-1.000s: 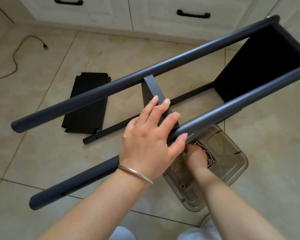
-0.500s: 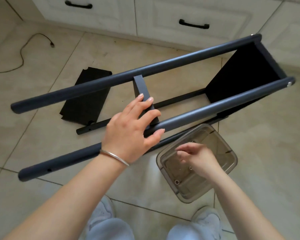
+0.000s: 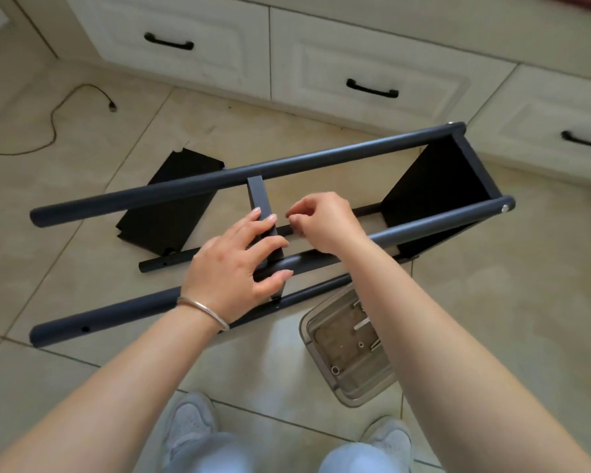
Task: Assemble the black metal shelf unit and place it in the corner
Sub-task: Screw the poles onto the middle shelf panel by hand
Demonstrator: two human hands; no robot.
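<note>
The left hand [image 3: 234,268] lies spread over the middle shelf panel [image 3: 260,203], fingers wrapped onto its edge and the near post [image 3: 123,310], hiding the joint. The right hand [image 3: 321,223] pinches thumb and forefinger together above the frame; whatever it holds is too small to make out. The shelf frame [image 3: 434,196] lies on the floor, beside a loose panel [image 3: 171,213] and a clear hardware tray [image 3: 352,353] partly hidden by the right forearm.
</note>
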